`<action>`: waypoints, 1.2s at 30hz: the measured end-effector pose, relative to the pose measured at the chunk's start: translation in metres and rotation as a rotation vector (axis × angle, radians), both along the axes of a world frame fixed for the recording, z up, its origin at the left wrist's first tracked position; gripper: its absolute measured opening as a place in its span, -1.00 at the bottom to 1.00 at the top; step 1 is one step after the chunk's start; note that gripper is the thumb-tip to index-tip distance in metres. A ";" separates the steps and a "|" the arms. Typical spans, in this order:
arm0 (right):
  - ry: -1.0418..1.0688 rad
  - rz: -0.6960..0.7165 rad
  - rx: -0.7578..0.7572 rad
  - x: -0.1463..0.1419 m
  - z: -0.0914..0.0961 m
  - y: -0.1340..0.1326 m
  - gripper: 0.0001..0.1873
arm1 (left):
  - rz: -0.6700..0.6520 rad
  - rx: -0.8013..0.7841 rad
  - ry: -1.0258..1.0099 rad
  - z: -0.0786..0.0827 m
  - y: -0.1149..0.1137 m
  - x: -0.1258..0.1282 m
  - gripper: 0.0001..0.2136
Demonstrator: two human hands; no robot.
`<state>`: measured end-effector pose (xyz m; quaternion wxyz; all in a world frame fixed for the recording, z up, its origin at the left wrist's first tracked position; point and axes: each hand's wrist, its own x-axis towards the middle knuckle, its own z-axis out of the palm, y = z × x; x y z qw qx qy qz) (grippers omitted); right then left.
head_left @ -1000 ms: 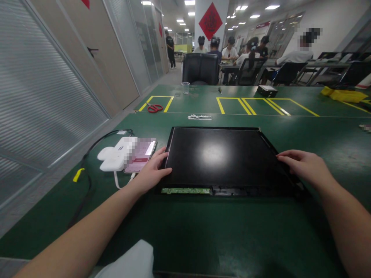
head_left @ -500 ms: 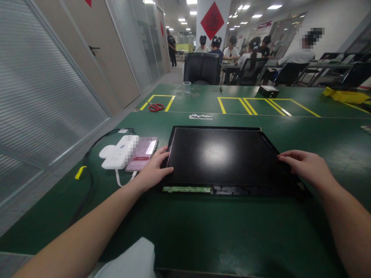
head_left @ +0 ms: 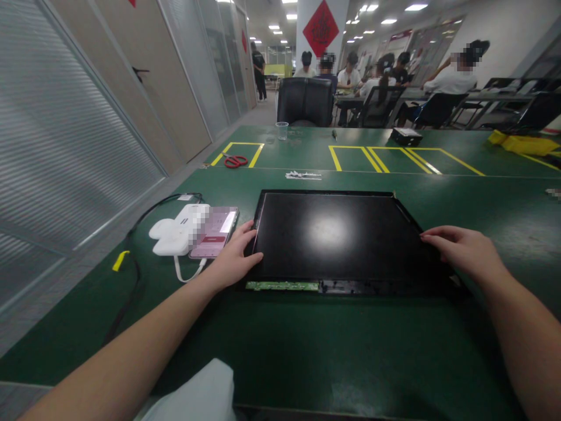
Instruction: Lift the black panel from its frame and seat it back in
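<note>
A black flat display panel (head_left: pixel 337 234) lies face up in its frame on the green table (head_left: pixel 307 351). A green circuit strip (head_left: pixel 283 286) shows along its near edge. My left hand (head_left: pixel 234 257) grips the panel's left edge, thumb on top and fingers curled at the side. My right hand (head_left: pixel 464 251) rests on the panel's right edge, fingers curved over the frame.
Left of the panel lie a phone (head_left: pixel 214 232) and a white device (head_left: pixel 177 234) with a cable (head_left: pixel 144 216). Farther back are red scissors (head_left: pixel 234 160), a plastic cup (head_left: pixel 282 130), small parts (head_left: pixel 302 174), a black box (head_left: pixel 405 136) and yellow material (head_left: pixel 521 144). Several people sit at far tables.
Both hands stay on the panel's edges. The view has shifted only slightly.
</note>
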<state>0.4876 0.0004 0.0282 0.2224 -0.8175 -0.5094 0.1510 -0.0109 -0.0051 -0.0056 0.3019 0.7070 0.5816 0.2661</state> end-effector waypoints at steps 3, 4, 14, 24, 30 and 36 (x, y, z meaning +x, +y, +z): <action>0.000 0.004 0.007 0.001 -0.001 0.000 -0.61 | -0.025 0.038 0.035 -0.001 -0.003 0.002 -0.41; 0.000 0.006 0.010 0.001 -0.001 0.000 -0.61 | -0.034 0.053 0.043 -0.001 -0.005 0.003 -0.41; -0.015 0.021 -0.026 0.005 -0.001 0.001 -0.59 | -0.312 0.103 0.168 0.027 -0.012 -0.014 -0.52; -0.047 0.041 -0.022 0.005 -0.002 0.002 -0.61 | -0.411 0.098 0.105 0.034 -0.012 -0.015 -0.65; -0.052 0.037 -0.036 0.003 -0.001 0.001 -0.60 | -0.457 0.132 0.117 0.033 -0.013 -0.015 -0.67; -0.021 0.026 -0.016 0.001 -0.002 0.000 -0.64 | -0.483 0.172 0.122 0.024 -0.010 -0.019 -0.67</action>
